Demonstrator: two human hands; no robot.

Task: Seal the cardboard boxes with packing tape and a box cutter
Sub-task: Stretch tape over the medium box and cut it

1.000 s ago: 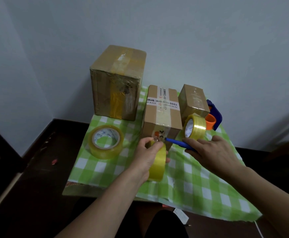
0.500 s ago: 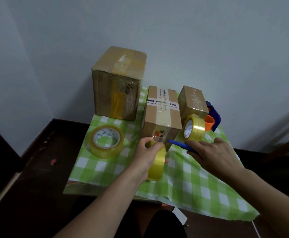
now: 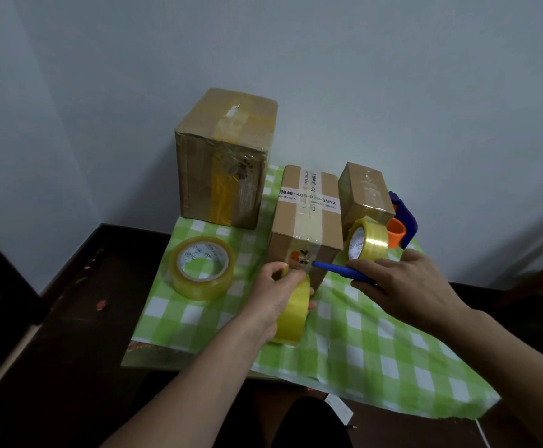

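Note:
A middle cardboard box (image 3: 307, 221) with a printed label and clear tape over its top stands on the green checked cloth (image 3: 360, 334). My left hand (image 3: 280, 295) grips a yellow tape roll (image 3: 294, 315) against the box's front face. A blue box cutter (image 3: 341, 270) is held in my right hand (image 3: 406, 286), its tip touching the tape at the box's lower front. A large taped box (image 3: 225, 156) stands behind on the left and a small box (image 3: 365, 195) on the right.
A wide clear tape roll (image 3: 202, 266) lies flat on the cloth at left. Another yellow roll (image 3: 367, 242) stands on edge before the small box, with a blue and orange tape dispenser (image 3: 401, 221) behind it. A dark table surface (image 3: 53, 334) surrounds the cloth; a wall is close behind.
The cutter tip has moved left to the tape at the box front. My left hand still holds the roll in about the same place.

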